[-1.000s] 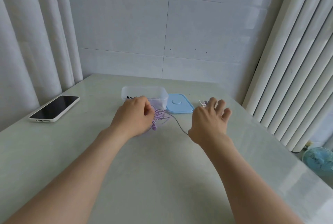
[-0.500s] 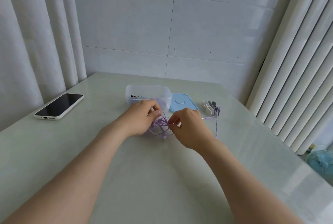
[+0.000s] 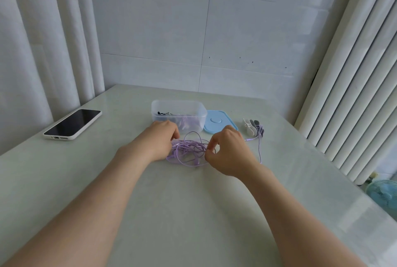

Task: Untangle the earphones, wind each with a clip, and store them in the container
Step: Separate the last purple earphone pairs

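Observation:
A tangle of purple earphones (image 3: 189,150) lies on the pale table between my hands. My left hand (image 3: 158,143) grips the tangle's left side with curled fingers. My right hand (image 3: 228,150) pinches a strand at its right side between thumb and forefinger. One purple cable runs right to a plug (image 3: 248,139). Behind the tangle stands a clear plastic container (image 3: 178,114) holding some dark and purple items. Its blue lid (image 3: 219,124) lies flat beside it. A few white and grey clips (image 3: 252,126) sit right of the lid.
A phone in a white case (image 3: 73,124) lies screen up at the table's left. White curtains hang on both sides, with a tiled wall behind. A small blue fan (image 3: 384,193) stands on the floor beyond the table's right edge.
My right hand came from the clips back to the tangle and pinched a strand. Both hands have since drawn slightly apart, spreading the purple cables.

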Demonstrator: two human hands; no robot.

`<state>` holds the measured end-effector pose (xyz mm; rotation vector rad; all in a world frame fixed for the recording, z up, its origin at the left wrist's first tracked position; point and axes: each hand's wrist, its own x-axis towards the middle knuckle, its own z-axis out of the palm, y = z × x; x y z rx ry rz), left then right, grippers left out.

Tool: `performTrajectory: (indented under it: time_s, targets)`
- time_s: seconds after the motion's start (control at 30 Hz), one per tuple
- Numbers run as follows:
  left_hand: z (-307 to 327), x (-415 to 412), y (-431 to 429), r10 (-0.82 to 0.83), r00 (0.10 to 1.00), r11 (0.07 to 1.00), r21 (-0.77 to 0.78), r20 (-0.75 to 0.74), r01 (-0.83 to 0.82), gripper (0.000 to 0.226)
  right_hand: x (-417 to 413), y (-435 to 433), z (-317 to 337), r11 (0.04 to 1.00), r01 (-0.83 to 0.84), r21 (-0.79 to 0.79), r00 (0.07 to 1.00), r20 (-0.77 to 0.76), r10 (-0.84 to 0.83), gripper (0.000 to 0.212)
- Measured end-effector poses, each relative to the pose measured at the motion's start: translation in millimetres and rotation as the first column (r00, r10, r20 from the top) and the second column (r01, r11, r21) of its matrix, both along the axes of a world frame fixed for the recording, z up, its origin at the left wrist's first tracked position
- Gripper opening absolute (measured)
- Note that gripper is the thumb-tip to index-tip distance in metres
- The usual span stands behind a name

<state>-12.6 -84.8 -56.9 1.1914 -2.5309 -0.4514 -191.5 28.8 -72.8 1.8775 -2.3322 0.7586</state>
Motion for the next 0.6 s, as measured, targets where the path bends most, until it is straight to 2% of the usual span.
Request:
performTrajectory:
  time_s: [0.1, 0.2, 0.37, 0.4, 0.53, 0.6]
  targets:
    - [-5.0, -1.3, -7.2, 0.014, 1.000, 1.000, -0.009, -0.003, -0.015, 0.018, 1.0, 2.0, 2.8, 1.000, 0.025, 0.006, 1.000, 0.000, -0.025, 0.009]
    - [-3.8, -0.8, -6.9, -0.004, 1.000, 1.000, 0.005, -0.030, 0.004, 0.013, 3.8, 3.6, 3.4, 0.999, 0.001, 0.034, 0.999, 0.045, -0.003, 0.010]
    - [-1.3, 0.4, -9.9, 0.041, 0.999, 0.999, 0.028, 0.006, -0.041, 0.030, 4.7, 1.6, 0.0, 0.999, -0.035, 0.038, 0.999, 0.021, 0.034, 0.010]
    - [-0.5, 0.4, -9.4, 0.051, 0.998, 0.998, 0.025, 0.023, -0.052, 0.023, 4.1, 1.2, -0.5, 0.999, -0.034, 0.038, 0.999, 0.017, 0.033, 0.012]
    - [1.5, -0.1, -6.2, 0.095, 0.994, 0.994, 0.049, 0.058, -0.097, 0.048, 2.2, -2.6, -3.5, 0.999, -0.035, 0.034, 0.999, 0.013, 0.035, 0.009]
    - [2.6, 0.1, -4.9, 0.111, 0.991, 0.991, 0.070, 0.079, -0.116, 0.047, 2.2, -4.7, -5.0, 0.999, -0.029, 0.038, 0.999, 0.018, 0.029, 0.009]
